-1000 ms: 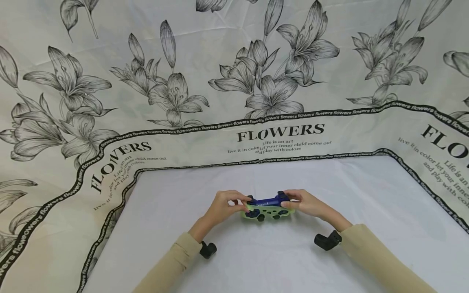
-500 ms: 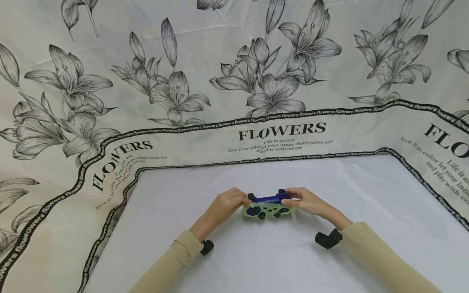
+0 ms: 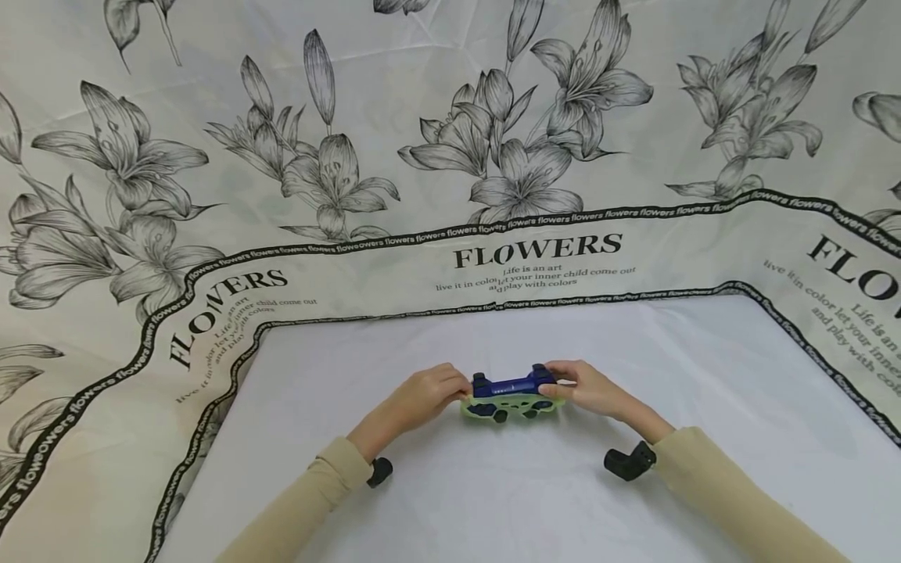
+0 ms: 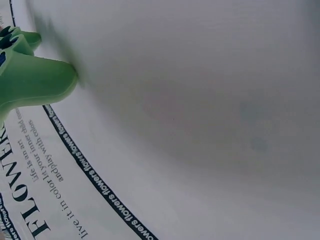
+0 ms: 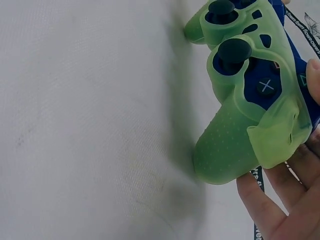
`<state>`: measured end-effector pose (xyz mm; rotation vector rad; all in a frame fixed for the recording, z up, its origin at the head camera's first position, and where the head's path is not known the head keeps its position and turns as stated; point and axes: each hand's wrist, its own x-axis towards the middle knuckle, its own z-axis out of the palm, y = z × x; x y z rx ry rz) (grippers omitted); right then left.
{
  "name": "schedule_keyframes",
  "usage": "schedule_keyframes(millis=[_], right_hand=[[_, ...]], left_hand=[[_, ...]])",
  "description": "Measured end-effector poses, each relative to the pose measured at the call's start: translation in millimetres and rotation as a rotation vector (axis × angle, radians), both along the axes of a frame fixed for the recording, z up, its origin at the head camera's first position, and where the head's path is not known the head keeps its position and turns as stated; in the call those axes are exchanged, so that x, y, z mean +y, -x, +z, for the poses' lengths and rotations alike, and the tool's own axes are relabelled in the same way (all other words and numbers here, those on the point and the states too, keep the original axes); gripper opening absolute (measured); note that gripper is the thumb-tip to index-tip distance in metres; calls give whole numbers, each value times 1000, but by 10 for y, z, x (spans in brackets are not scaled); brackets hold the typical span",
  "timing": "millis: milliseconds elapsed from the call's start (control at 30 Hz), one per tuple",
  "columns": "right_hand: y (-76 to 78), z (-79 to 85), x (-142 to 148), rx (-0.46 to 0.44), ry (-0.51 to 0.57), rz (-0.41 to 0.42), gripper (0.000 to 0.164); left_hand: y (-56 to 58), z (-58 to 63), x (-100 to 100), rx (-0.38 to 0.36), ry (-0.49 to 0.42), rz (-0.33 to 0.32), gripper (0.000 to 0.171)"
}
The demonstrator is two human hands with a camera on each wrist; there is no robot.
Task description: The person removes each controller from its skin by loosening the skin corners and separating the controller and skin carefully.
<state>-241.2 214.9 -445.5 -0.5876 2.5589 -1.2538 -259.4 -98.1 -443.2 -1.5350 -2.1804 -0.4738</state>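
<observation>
A blue game controller (image 3: pixel 510 386) with black sticks is held over the white table. A translucent green silicone cover (image 5: pixel 227 135) wraps its grips and front face; the blue top edge lies bare. In the right wrist view, a loose flap of the cover folds outward near the X button. My right hand (image 3: pixel 591 389) grips the controller's right end, thumb on the blue body and fingers behind. At the left end, my left hand (image 3: pixel 429 395) pinches the cover's edge with bent fingers, fingertips partly hidden. The left wrist view shows a green grip (image 4: pixel 40 77) only.
A white cloth covers the table (image 3: pixel 493 500). Behind it hangs a flower-printed curtain (image 3: pixel 535 266) with a black lettered border. Black camera mounts (image 3: pixel 629 461) sit at both wrists, below beige sleeves.
My left thumb has left the controller's front face. The left hand has shifted from the upper left corner outward to the left side. My right hand keeps its grip.
</observation>
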Motion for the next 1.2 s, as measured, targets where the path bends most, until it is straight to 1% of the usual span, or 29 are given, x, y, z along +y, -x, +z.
schedule_keyframes(millis=[100,167,267,367,500,633,867,1000,1100,1200], right_hand=[[10,9,-20,5,-14,5,54],[20,14,-23,2,-25,3,55],[29,22,-15,-8,-31,0,59],[34,19,-9,-10,-31,6,59],[40,21,-8,-14,-27,3,58],[40,37,-6,-25,-22,0,60],[31,36,5,-23,-11,3,57],[39,28,-5,-9,-13,-4,58],[40,29,-15,-2,-20,-12,58],[37,47,-21,-2,-22,-16,59]], left_hand=[[-18,-1,-40,16,21,7,7],[-32,5,-51,16,39,23,7],[-52,10,-52,-25,71,62,8],[-64,-1,-61,-67,93,103,9],[-60,-36,-70,-93,88,116,9],[-59,-54,-73,-111,56,96,7],[-65,-106,-104,-130,27,13,8],[-50,-152,-111,-125,37,-21,8],[-40,-164,-106,-127,56,-38,8],[-37,-151,-101,-150,61,-32,8]])
